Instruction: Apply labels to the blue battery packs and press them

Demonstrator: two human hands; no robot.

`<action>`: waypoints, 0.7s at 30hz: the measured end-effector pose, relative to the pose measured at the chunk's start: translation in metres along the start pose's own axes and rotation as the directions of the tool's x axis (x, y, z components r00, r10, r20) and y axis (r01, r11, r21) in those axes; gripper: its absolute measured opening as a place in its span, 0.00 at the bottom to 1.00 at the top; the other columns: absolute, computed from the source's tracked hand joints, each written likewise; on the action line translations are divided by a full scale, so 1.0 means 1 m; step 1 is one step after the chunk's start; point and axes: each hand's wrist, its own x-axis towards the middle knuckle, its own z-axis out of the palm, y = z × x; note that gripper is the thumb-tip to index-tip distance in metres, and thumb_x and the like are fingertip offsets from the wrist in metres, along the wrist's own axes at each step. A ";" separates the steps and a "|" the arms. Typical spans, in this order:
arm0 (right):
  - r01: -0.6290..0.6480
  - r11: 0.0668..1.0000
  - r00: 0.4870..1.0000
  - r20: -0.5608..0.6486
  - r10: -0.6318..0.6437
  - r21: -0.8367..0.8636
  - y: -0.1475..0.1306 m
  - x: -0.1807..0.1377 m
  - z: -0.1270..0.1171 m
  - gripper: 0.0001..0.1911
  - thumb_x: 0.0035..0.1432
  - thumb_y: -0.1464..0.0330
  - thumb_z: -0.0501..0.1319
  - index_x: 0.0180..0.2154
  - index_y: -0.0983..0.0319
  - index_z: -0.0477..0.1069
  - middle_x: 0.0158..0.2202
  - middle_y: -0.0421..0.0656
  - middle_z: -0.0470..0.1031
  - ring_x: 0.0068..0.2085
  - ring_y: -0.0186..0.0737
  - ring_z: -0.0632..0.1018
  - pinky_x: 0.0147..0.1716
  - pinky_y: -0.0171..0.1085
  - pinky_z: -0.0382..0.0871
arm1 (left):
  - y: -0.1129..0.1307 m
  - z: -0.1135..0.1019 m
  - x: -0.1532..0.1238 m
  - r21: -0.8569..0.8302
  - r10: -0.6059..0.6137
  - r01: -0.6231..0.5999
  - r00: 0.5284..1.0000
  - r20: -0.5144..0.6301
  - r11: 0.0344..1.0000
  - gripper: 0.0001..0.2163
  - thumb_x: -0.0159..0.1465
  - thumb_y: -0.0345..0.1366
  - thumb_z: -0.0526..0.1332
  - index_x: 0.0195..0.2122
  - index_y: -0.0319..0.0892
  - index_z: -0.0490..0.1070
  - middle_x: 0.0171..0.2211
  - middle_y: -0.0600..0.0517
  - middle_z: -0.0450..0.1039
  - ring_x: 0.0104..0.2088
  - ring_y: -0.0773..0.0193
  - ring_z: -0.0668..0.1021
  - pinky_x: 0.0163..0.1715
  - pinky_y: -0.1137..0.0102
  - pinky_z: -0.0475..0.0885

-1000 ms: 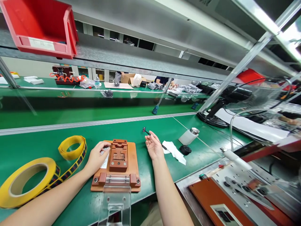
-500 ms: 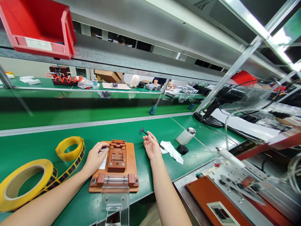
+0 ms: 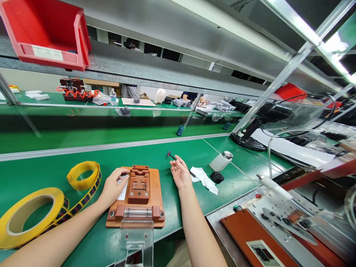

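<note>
Currently, right hand (image 3: 180, 173): grip closed on thin black tool (image 3: 172, 157), dark piece (image 3: 168, 152) at tip.
Left hand (image 3: 113, 185): curled over left side of brown fixture (image 3: 154, 185); hold cannot be told.
Location: fixture on bench (image 3: 147, 155), between hands.

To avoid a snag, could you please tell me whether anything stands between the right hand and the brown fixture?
Nothing visible does: between the right hand, holding a dark tool, and the brown fixture, only green tabletop shows.
</note>
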 end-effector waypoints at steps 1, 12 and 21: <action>0.000 1.000 1.000 0.000 0.000 -0.001 0.000 0.000 0.000 0.21 0.46 0.66 0.76 0.44 0.59 0.77 0.30 0.38 0.79 0.36 0.35 0.82 0.28 0.27 0.74 | 0.001 0.000 0.000 0.002 0.000 0.000 1.000 -0.003 1.000 0.10 0.65 0.42 0.59 0.43 0.46 0.76 0.46 0.49 0.76 0.46 0.57 0.78 0.46 0.64 0.73; -0.007 1.000 1.000 -0.015 0.007 -0.005 -0.001 0.002 0.000 0.21 0.45 0.67 0.76 0.43 0.59 0.78 0.29 0.39 0.79 0.35 0.36 0.81 0.26 0.28 0.74 | 0.009 -0.001 0.001 0.005 -0.005 0.005 1.000 -0.013 1.000 0.09 0.64 0.39 0.59 0.42 0.45 0.76 0.44 0.49 0.77 0.44 0.58 0.78 0.43 0.64 0.73; -0.006 1.000 1.000 -0.023 0.006 -0.005 0.000 0.003 -0.001 0.22 0.44 0.68 0.77 0.44 0.60 0.78 0.29 0.39 0.79 0.35 0.36 0.81 0.26 0.28 0.73 | 0.010 -0.001 0.000 -0.015 -0.015 0.015 1.000 -0.014 1.000 0.09 0.64 0.39 0.59 0.42 0.45 0.76 0.44 0.48 0.77 0.44 0.57 0.78 0.44 0.63 0.72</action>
